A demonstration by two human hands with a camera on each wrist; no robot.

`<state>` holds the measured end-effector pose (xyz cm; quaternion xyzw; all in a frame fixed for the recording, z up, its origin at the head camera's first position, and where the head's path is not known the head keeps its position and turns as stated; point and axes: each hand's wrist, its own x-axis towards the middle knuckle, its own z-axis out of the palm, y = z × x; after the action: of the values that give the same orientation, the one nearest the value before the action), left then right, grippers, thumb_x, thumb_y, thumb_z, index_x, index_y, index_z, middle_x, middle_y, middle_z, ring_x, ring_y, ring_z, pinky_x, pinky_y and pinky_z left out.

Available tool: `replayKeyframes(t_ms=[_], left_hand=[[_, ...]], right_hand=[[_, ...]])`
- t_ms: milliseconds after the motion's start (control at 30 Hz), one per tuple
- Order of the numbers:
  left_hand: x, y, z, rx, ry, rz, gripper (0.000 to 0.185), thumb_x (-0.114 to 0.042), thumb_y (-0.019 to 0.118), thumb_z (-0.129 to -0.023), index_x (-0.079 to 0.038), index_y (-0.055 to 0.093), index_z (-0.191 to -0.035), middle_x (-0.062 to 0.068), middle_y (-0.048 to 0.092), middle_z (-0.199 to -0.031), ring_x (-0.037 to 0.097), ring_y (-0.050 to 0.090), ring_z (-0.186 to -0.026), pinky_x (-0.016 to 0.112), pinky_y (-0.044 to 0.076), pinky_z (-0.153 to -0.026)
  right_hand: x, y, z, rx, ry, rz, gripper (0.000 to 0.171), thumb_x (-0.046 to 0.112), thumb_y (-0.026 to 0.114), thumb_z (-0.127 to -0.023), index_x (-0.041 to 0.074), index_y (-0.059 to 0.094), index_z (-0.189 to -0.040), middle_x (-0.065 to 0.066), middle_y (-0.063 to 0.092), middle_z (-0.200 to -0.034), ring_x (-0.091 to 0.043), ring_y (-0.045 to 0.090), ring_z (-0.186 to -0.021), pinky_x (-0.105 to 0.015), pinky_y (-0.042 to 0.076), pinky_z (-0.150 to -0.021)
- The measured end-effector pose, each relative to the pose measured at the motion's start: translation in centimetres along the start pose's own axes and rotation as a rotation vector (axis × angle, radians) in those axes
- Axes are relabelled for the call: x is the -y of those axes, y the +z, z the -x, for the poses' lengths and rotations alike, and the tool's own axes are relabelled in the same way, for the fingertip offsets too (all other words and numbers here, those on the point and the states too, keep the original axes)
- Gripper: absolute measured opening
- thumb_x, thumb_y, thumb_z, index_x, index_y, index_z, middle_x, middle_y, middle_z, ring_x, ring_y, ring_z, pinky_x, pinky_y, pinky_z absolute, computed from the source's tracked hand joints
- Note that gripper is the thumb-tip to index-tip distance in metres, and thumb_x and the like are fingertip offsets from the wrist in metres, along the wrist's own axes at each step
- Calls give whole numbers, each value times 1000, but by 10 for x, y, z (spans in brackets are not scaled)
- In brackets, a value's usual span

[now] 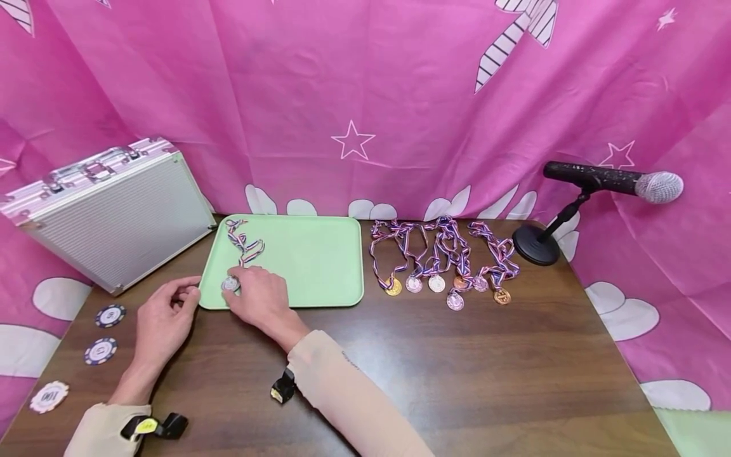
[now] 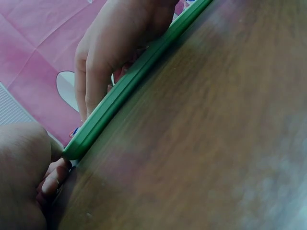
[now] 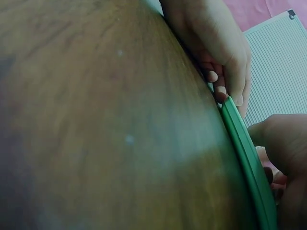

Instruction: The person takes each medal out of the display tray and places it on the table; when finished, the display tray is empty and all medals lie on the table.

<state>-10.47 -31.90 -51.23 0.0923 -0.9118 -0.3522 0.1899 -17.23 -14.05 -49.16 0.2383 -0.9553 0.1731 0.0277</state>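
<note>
A silver medal (image 1: 230,284) lies at the front left of the green tray (image 1: 308,260), its striped ribbon (image 1: 244,244) trailing toward the tray's back. My right hand (image 1: 237,289) reaches across and pinches the medal with its fingertips. Seen from the left wrist, this hand (image 2: 110,52) dips behind the tray's rim (image 2: 124,91). My left hand (image 1: 185,293) sits at the tray's front left corner, fingers curled on the rim. In the right wrist view its fingertips (image 3: 218,88) touch the rim (image 3: 244,153).
Several medals with ribbons (image 1: 445,266) lie in a row right of the tray. A closed aluminium case (image 1: 114,209) stands at the left, with three poker chips (image 1: 100,350) in front of it. A microphone (image 1: 611,178) on a stand (image 1: 535,244) is at the back right.
</note>
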Motion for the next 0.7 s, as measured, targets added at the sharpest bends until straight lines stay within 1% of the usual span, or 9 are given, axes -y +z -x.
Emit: replayKeyframes(t_ms=[100,200,267,367,433,533,633,700], left_hand=[[1,2,0,-5,3,-5,30,-18,65,-109,-2,77,-131,15,71,-109,-3,47,-78,12,35,-68],[2,2,0,-9,9,-7,30,-17,66,-108,-1,77,-131,15,71,-108,-5,47,-77,12,35,-68],[1,2,-1,-15,14,-4,30,-16,66,-108,-1,78,-130,14,71,-107,-6,47,-77,11,35,-68],[1,2,-1,-21,18,5,29,-15,67,-107,-1,78,-130,13,71,-106,-7,47,-77,10,35,-69],[1,2,-1,-23,21,7,29,-15,67,-107,-1,78,-129,13,71,-106,-8,47,-78,10,35,-69],[1,2,-1,-25,31,3,29,-15,67,-107,-1,78,-129,13,71,-106,-8,46,-77,11,35,-69],[1,2,-1,-29,39,-2,28,-15,67,-107,-2,78,-129,13,71,-106,-7,46,-77,12,34,-69],[1,3,-1,-32,39,-3,28,-15,67,-107,-2,79,-129,12,71,-106,-7,46,-76,12,34,-69]], right_hand=[[-3,-3,3,1,-9,-20,36,44,70,-106,34,77,-140,10,76,-121,-9,72,-101,-25,55,-76],[-8,-7,6,10,-19,-31,38,37,71,-103,34,77,-140,6,70,-119,-11,67,-91,-26,51,-69],[-11,-10,7,19,-23,-33,40,34,72,-101,35,77,-141,4,65,-119,-12,64,-84,-26,48,-65],[-16,-13,9,24,-30,-31,40,31,73,-99,38,78,-138,4,61,-120,-11,61,-79,-25,44,-61],[-19,-15,10,22,-36,-24,38,30,72,-100,40,78,-135,4,60,-120,-10,60,-79,-25,43,-59],[-24,-16,12,3,-42,-32,35,29,71,-100,40,80,-132,3,60,-119,-10,61,-83,-24,43,-58],[-27,-15,14,-30,-18,-78,34,33,72,-100,37,79,-133,3,62,-118,-9,64,-88,-25,47,-60],[-28,-15,14,-55,24,-132,35,38,76,-99,31,78,-134,4,64,-117,-9,64,-89,-24,49,-64]])
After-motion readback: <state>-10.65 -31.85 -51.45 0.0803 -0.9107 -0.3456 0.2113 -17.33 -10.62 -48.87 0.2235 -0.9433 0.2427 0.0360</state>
